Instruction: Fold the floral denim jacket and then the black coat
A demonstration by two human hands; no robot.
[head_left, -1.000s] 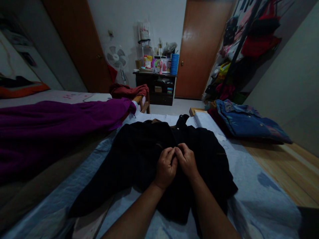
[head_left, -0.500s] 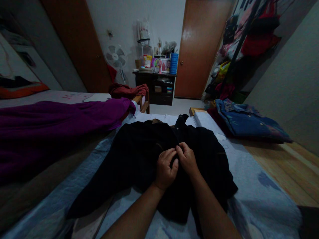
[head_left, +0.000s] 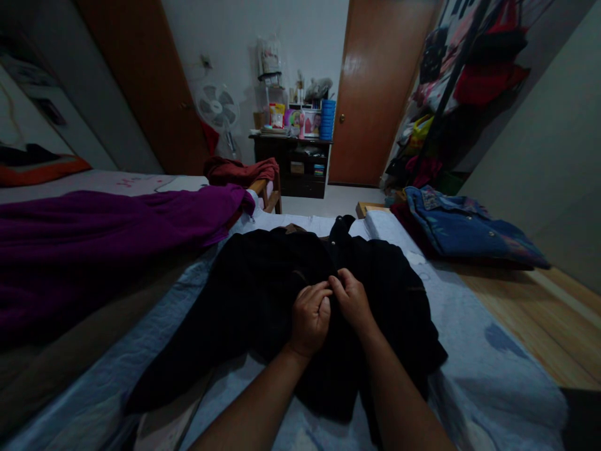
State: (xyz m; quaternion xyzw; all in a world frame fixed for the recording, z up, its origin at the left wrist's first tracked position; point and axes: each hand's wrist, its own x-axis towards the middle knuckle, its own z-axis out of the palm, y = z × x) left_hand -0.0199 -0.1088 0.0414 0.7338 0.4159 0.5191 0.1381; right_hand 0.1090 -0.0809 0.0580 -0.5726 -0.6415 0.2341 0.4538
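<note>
A black button-up jacket or shirt [head_left: 253, 282] lies spread on the bed, its collar at the far end and its sleeves out to both sides. Small shiny snaps or buttons show below the collar. At the middle of its front opening, my left hand [head_left: 310, 316] pinches the cloth edge with bent fingers. Right beside it, my right hand [head_left: 352, 300] also grips the front edge between thumb and forefinger. The fingertips of both hands nearly meet; the fastening between them is hidden.
Purple cloth [head_left: 117, 232] is draped at the left. Folded denim clothing [head_left: 469, 225] lies at the right on a wooden surface [head_left: 530, 319]. Light blue bedding [head_left: 493, 369] is underneath. Beyond the bed stand a fan [head_left: 218, 109], a dark cabinet [head_left: 267, 163] and a door [head_left: 366, 94].
My left hand has shifted slightly left, and its thumb has drawn in toward the fingers. My right hand stays almost in place. The black garment has hardly moved.
</note>
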